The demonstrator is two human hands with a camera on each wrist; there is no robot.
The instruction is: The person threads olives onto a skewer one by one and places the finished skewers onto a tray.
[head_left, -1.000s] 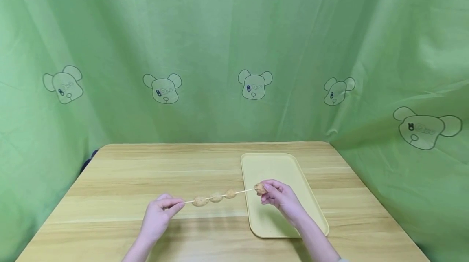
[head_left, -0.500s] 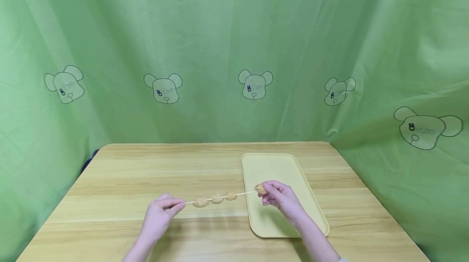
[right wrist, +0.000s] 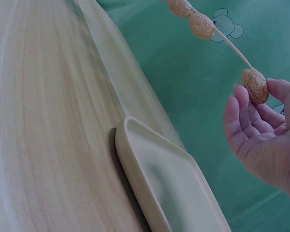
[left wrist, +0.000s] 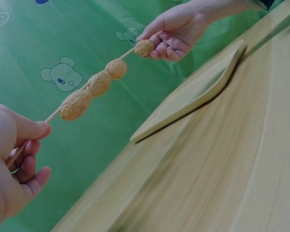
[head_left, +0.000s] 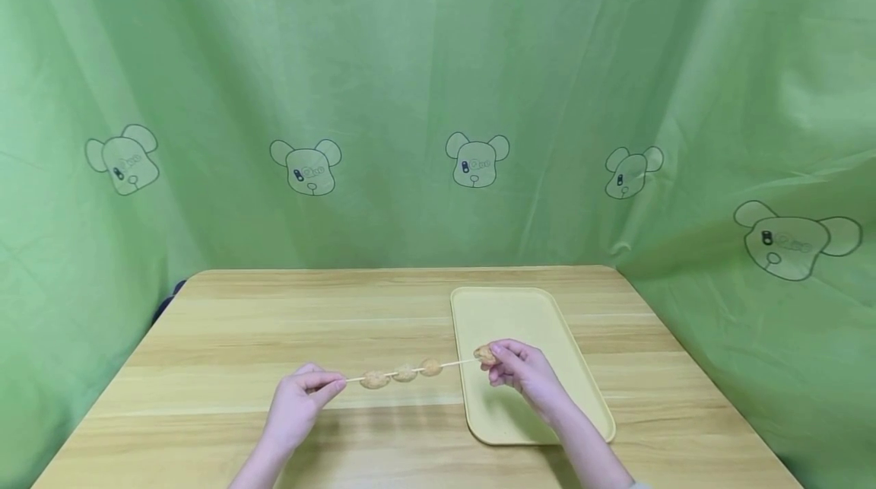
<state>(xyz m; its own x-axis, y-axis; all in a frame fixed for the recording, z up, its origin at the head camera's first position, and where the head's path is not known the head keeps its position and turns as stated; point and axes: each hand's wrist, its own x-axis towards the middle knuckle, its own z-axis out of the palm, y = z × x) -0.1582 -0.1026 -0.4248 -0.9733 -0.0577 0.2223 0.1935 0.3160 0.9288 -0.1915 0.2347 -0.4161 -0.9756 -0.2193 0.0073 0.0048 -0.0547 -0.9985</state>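
Observation:
A thin wooden skewer (head_left: 460, 362) is held above the table, running from hand to hand. Three wrinkled brown balls, whose exact kind I cannot tell, are threaded on it; the largest ball (left wrist: 76, 105) is closest to my left hand (head_left: 297, 405). That hand pinches the skewer's near end between thumb and fingers. My right hand (head_left: 527, 375) pinches a separate brown ball (right wrist: 255, 85) between thumb and fingers. The skewer's far end meets this ball; how deep it goes in is hidden. A bare stretch of skewer lies between this ball and the other three.
Under my right hand a pale yellow rectangular tray (head_left: 506, 314) lies on the right part of the wooden table (head_left: 308, 314). A green curtain (head_left: 390, 78) printed with bear heads hangs behind the table and along both sides.

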